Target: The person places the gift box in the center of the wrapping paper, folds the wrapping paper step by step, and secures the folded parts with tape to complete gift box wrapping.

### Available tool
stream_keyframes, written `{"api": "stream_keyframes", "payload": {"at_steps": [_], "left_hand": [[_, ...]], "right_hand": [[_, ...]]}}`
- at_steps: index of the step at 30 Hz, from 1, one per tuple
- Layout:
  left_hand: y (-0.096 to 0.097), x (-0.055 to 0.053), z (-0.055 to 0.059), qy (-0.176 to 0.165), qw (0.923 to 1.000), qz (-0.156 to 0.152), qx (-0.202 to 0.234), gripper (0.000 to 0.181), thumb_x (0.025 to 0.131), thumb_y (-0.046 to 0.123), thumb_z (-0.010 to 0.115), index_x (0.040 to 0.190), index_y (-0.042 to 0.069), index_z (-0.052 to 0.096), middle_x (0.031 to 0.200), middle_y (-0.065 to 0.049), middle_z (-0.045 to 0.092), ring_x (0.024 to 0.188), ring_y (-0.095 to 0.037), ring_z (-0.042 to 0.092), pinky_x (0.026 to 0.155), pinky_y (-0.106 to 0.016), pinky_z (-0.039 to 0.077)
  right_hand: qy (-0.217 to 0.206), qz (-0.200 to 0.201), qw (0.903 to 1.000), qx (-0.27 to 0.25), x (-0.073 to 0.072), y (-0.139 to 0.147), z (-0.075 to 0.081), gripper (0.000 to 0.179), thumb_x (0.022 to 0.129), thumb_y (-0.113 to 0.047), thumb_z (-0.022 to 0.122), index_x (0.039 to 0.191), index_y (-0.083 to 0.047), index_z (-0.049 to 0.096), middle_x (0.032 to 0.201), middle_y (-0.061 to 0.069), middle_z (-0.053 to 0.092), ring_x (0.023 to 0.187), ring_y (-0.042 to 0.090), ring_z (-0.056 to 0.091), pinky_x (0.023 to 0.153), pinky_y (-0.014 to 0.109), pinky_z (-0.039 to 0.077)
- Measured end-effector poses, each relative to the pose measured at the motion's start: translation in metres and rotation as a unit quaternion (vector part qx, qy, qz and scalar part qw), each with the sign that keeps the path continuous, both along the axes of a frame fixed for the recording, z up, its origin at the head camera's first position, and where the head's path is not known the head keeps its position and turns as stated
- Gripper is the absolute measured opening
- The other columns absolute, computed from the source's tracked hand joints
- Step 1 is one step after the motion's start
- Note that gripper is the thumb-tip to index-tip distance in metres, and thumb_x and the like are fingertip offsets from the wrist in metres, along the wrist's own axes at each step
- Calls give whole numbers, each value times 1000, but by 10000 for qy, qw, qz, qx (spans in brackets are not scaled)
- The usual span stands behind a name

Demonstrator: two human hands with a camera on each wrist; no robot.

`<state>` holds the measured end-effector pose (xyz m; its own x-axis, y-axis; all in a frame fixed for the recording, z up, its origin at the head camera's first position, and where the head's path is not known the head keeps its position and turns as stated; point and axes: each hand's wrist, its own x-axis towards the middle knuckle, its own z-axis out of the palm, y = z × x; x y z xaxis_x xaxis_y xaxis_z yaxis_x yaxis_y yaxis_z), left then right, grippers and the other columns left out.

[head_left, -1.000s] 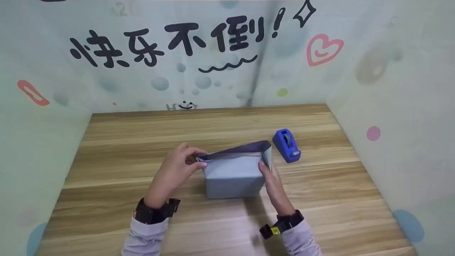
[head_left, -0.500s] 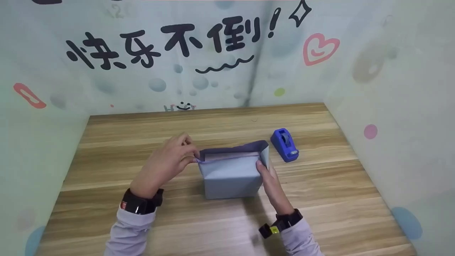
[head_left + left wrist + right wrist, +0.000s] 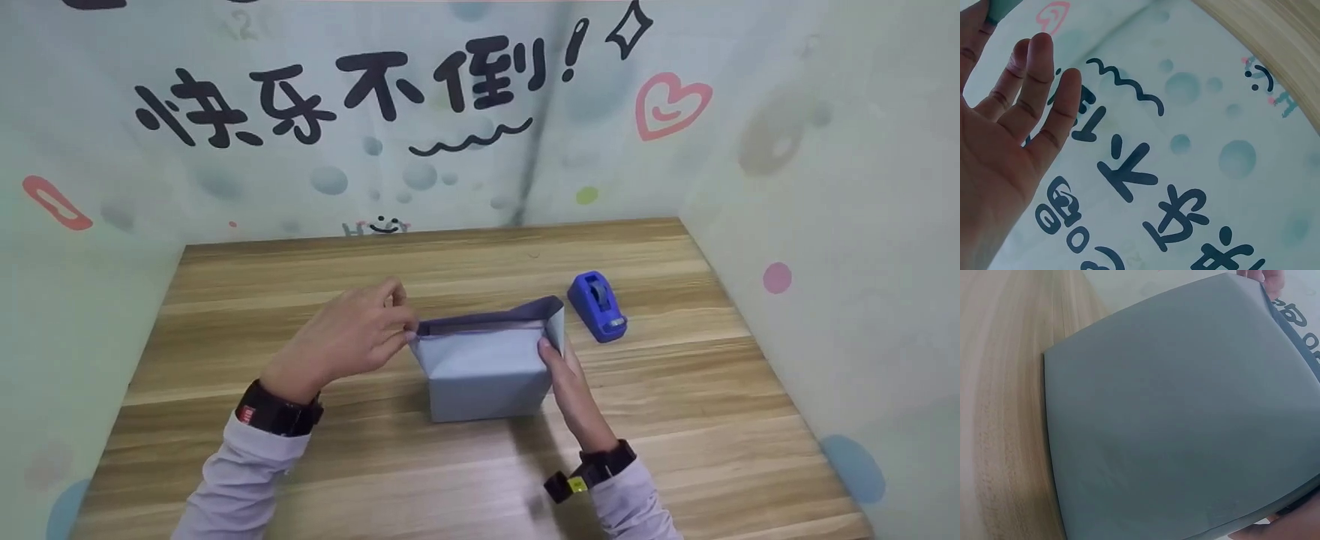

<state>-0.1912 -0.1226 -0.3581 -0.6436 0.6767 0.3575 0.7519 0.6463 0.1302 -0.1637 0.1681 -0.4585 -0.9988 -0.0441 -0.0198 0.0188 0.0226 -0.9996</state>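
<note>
— What's the lay of it, biggest first?
— A printed backdrop (image 3: 450,176), then the wood-grain tabletop (image 3: 420,480). Near the middle of that sits the blue-grey wrapped box (image 3: 486,375), its paper standing up past the top in a loose, gaping rim (image 3: 480,324).

— And the hands?
— Both are on it. The left hand (image 3: 345,330) pinches the rim's left corner and holds it outward. The right hand (image 3: 571,386) grips the right side, thumb on the front; its fingers are mostly hidden behind the paper. The smallest thing, a blue tape dispenser (image 3: 598,307), stands beyond the right side, apart from the box.

— What might go wrong?
— I'd say a crooked crease or a tear at the left corner, if the left hand pulls harder than the paper bears. Should the right hand's hold slacken, that same pull could turn the box. And the rim, fastened nowhere that I can make out, would probably spring open if let go.

— Anything different from a second ago?
— The left hand sits farther out, its forearm angled more to the left, and that corner is drawn outward. The right hand's hold looks the same.
</note>
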Motion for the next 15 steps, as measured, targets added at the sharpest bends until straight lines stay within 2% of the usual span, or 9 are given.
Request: {"api": "stream_keyframes", "payload": {"at_steps": [5, 11, 15], "left_hand": [[0, 3, 1, -51, 9998, -71, 176, 11, 83, 29, 69, 91, 21, 68, 98, -3, 52, 68, -16, 50, 57, -27, 43], [8, 7, 2, 490, 9983, -210, 252, 10, 78, 24, 74, 86, 20, 70, 95, -2, 53, 73, -16, 51, 58, -27, 43], [10, 10, 2, 584, 9981, -111, 137, 15, 76, 23, 76, 85, 15, 69, 95, -4, 53, 78, -17, 52, 62, -29, 44]], "right_hand": [[47, 31, 10000, -29, 0, -1, -1, 64, 100, -28, 35, 149, -3, 1, 157, 14, 1, 144, 24, 0, 117, 41, 2], [40, -18, 10000, 2, 2, 0, -1, 65, 99, -30, 36, 149, -6, 1, 157, 11, 1, 144, 21, -1, 117, 40, 1], [7, -32, 10000, 61, 3, -1, -1, 66, 99, -31, 37, 149, -7, 2, 157, 11, 2, 144, 21, 0, 117, 40, 2]]}}
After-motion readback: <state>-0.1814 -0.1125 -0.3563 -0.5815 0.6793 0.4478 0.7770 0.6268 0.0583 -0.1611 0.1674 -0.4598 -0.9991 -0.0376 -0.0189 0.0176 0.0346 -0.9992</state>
